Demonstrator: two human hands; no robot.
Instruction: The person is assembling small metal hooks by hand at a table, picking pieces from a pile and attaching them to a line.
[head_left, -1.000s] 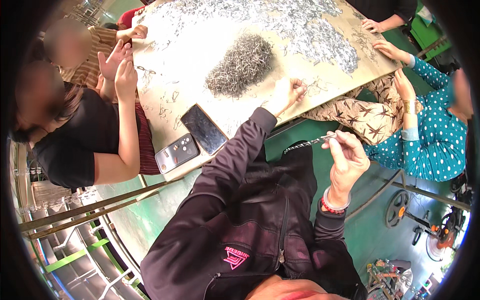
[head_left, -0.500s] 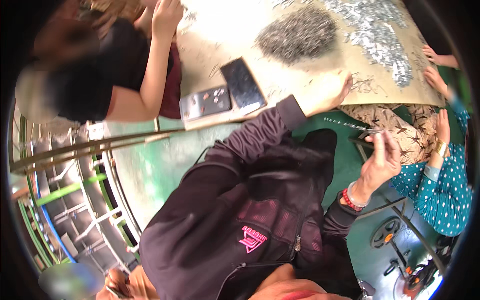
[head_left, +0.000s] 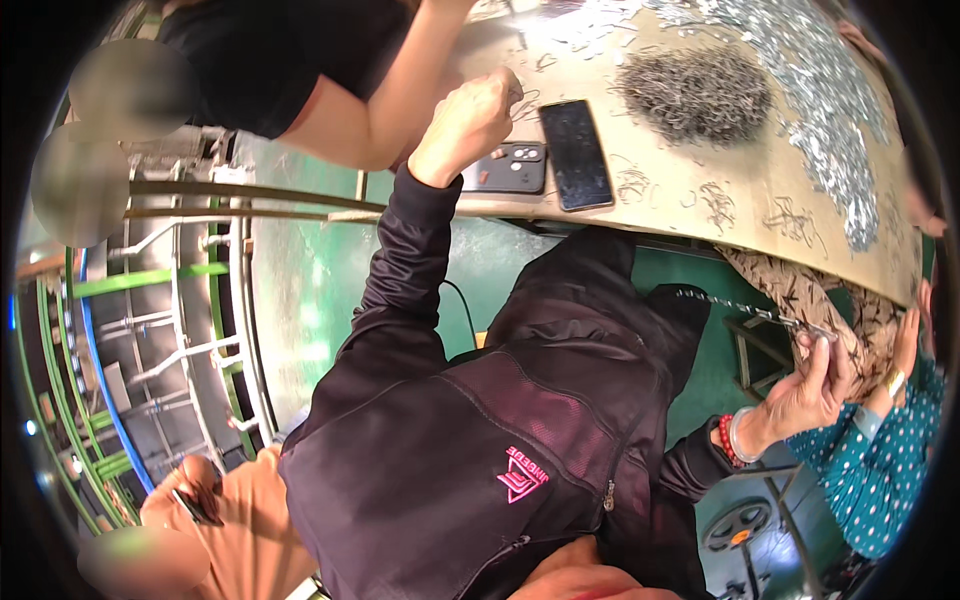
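My left hand (head_left: 470, 122) is above the table's near left edge, fingers bent and closed beside a few thin dark bent wires (head_left: 527, 104). What sits in those fingertips, if anything, I cannot make out. Held out at the right, off the table's edge, my right hand (head_left: 800, 395) pinches one end of a slender strand of small shiny metal pieces (head_left: 745, 305). The strand points left, above the green floor. On the table lie a heap of thin dark metal pieces (head_left: 695, 95) and a spread of flat silver strips (head_left: 825, 135).
A black smartphone (head_left: 576, 155) and a second phone in a dark case (head_left: 515, 170) lie near the table's edge (head_left: 640, 222). Small wire clusters (head_left: 715, 203) dot the board. A person in black (head_left: 280, 60) sits left; one in dotted teal (head_left: 860, 480) sits right.
My left hand has swung from the table's middle edge leftward, past the phones. My right hand still pinches the strand, now slightly lower and further right in view. The view itself has shifted.
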